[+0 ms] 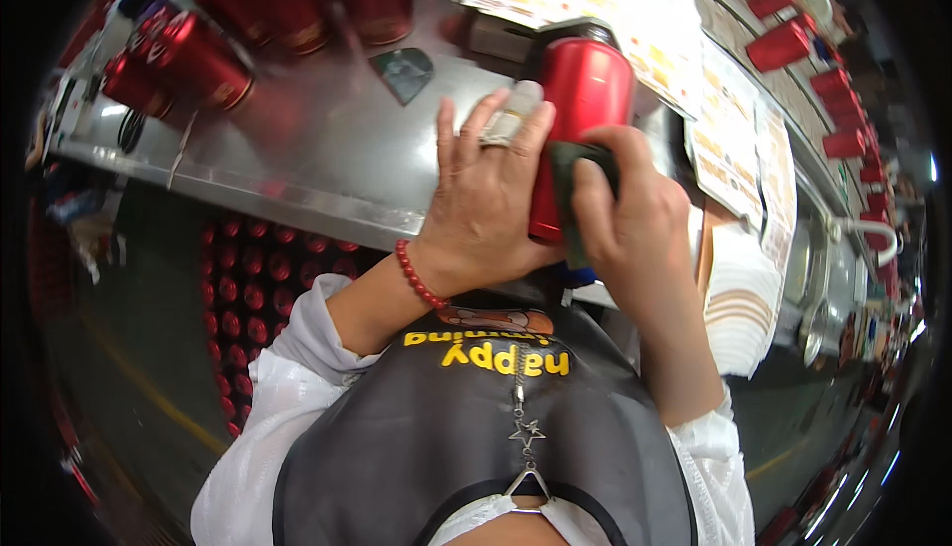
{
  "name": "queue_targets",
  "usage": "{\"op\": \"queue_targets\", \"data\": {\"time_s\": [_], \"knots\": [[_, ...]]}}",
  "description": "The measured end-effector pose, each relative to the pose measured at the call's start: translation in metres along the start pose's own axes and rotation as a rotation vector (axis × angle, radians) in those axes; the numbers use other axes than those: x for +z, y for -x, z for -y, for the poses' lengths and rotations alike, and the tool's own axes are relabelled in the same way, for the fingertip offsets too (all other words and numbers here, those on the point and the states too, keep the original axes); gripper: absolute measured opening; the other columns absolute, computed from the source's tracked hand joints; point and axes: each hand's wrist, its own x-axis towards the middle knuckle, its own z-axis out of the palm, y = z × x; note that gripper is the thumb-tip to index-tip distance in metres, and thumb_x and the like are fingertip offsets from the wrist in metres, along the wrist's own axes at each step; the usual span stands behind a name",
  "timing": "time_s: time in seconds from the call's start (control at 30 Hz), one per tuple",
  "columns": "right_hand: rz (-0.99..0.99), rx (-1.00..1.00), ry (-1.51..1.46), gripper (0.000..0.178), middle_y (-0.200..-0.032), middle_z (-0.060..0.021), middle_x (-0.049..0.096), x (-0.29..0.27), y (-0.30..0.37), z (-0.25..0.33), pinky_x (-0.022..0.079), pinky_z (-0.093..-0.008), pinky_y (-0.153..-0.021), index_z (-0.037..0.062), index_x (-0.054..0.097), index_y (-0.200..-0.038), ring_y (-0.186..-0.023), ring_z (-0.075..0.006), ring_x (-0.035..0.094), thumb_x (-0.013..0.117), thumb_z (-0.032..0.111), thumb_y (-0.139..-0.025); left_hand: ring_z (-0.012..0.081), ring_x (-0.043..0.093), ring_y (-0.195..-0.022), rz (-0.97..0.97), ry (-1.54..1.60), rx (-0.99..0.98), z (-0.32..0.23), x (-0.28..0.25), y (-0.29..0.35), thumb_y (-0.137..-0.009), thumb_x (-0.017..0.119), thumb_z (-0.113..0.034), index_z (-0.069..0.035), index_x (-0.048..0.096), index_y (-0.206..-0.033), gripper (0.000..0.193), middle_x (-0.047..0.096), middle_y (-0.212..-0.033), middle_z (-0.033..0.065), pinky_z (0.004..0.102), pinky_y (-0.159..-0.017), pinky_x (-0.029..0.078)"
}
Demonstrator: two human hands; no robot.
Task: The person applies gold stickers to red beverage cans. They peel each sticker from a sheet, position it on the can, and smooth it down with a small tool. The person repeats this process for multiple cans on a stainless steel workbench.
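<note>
A red metal bottle (593, 85) lies lengthwise before me on the steel table, its far end against a black fitting (585, 26). Along its left side rests my left hand (486, 174), fingers stretched and apart, the index fingertip against the bottle; the thumb is partly hidden near its close end. One finger wears a pale wrap (510, 118). My right hand (635, 204) pinches a dark green flat scraper (567, 174) pressed to the bottle's right side. A similar dark green scraper (404, 74) lies on the table to the left.
Several red bottles (283, 5) stand at the far left of the steel table (297, 164). Printed sheets (729, 139) and a stack of white paper (739, 298) lie at right. Beyond, red bottles (778, 45) line a conveyor. More red bottles (253, 298) are packed below the table.
</note>
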Motion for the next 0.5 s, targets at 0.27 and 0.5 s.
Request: {"op": "queue_targets", "data": {"time_s": [0.27, 0.5], "knots": [[-0.061, -0.253, -0.270, 0.028, -0.091, -0.0224, 0.066, -0.020, 0.026, -0.030, 0.055, -0.0390, -0.072, -0.0004, 0.056, -0.117, -0.082, -0.0393, 0.068, 0.061, 0.004, -0.090, 0.0424, 0.037, -0.139, 0.053, 0.098, 0.021, 0.019, 0.010, 0.006, -0.068, 0.084, -0.059, 0.004, 0.039, -0.148, 0.111, 0.048, -0.147, 0.0214, 0.0597, -0.118, 0.015], [-0.189, 0.244, 0.395, 0.037, -0.136, -0.0178, 0.061, -0.119, 0.172, -0.190, 0.045, -0.0387, -0.106, -0.0012, 0.070, -0.103, -0.126, -0.0332, 0.058, 0.047, -0.017, -0.078, 0.0401, 0.038, -0.138, 0.089, 0.225, 0.008, 0.038, 0.022, 0.023, -0.075, 0.076, -0.068, 0.006, 0.039, -0.148, 0.110, 0.046, -0.144, 0.0260, 0.0489, -0.115, 0.029]]}}
